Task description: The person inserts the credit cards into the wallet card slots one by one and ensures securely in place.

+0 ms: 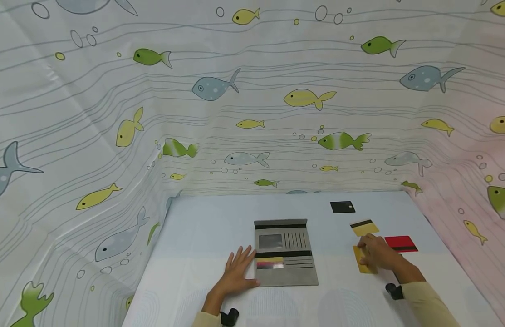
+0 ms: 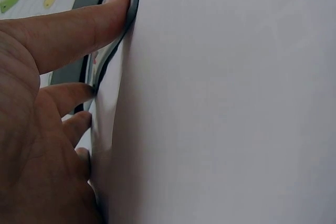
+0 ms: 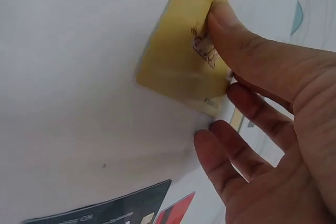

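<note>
A grey bifold wallet lies unfolded on the table, with a window pocket and stitched slots; yellow and red card edges show in its lower half. My left hand is spread along the wallet's left side. In the left wrist view its thumb presses on the wallet's edge. Over to the right, my right hand pinches a gold card at its edge between thumb and fingers. The gold card stays low over the white tabletop, its far edge partly behind my fingers.
Beyond my right hand lie a black card and a pale gold card with a dark stripe. A red card lies to its right. Another dark card lies under the right wrist. Fish-patterned cloth walls the table.
</note>
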A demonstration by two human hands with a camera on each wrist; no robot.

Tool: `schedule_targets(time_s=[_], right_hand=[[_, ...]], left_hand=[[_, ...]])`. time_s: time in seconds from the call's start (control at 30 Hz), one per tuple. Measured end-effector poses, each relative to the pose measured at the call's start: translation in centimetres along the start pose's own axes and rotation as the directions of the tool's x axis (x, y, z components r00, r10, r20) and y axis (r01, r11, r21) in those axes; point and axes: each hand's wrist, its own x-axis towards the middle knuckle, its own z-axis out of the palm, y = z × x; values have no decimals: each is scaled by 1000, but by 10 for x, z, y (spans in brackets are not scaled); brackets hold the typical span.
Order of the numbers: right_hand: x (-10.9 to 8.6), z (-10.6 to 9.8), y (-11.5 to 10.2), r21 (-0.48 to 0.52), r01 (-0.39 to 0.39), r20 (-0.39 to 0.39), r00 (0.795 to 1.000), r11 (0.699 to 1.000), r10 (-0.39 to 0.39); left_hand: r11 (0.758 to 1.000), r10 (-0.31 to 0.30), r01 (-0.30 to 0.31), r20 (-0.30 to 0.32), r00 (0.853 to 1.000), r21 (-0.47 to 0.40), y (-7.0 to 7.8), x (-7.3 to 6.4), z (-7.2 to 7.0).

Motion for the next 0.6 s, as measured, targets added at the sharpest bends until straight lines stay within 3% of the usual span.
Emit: schedule_targets(time_s=[0.3,0.47,0.6], right_hand=[[20,-7,8,56,-108,148,984,993,99],[20,-14,2,118,-198,207,963,973,171],[16,-16,2,184,-211,227,959,960,168]], left_hand=[[1000,3,-3,-3,1000,8,-1,0,-1],[1000,11,-11,-4,1000,13,-2,0,-1],[1000,19,-19,-8,1000,12,-3,0,1]])
